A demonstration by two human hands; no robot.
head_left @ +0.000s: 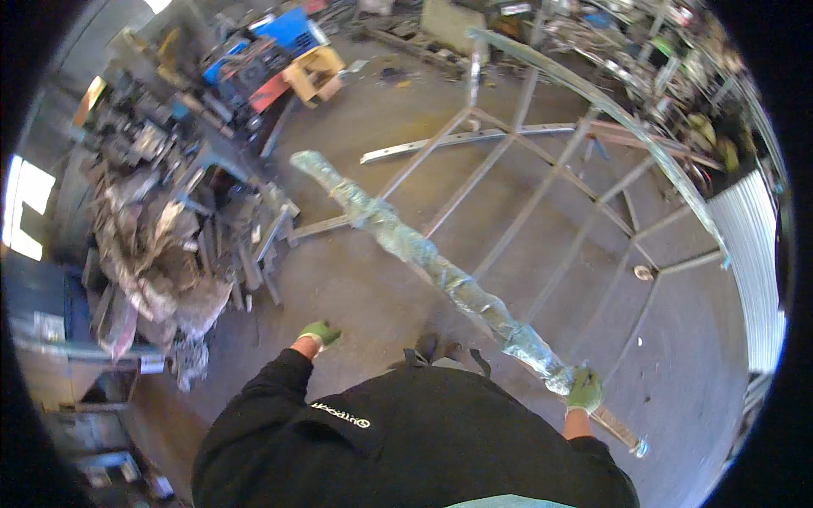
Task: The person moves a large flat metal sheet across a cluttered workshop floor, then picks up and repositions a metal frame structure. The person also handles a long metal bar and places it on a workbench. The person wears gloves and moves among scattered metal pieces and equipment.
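Note:
A long metal frame has its near rail (440, 271) wrapped in crinkled, shiny bluish plastic film. My right hand (584, 389), in a green glove, is closed around this wrapped rail near its lower right end. Past the hand, a brownish stretch of the rail (616, 425) shows without the film. Thin metal crossbars (542, 199) join it to a curved far rail (610, 106), also covered in bluish wrap. My left hand (320, 333), gloved in green too, hangs free over the floor on the left, apart from the frame, fingers loosely apart with nothing in them.
Scrap and torn sheeting (161, 254) pile up along the left. At the back left are a blue crate (288, 32) and a yellow box (315, 74). A pale metal bar (449, 142) lies beyond the rail. Corrugated sheets (749, 262) stand at the right edge, below more clutter.

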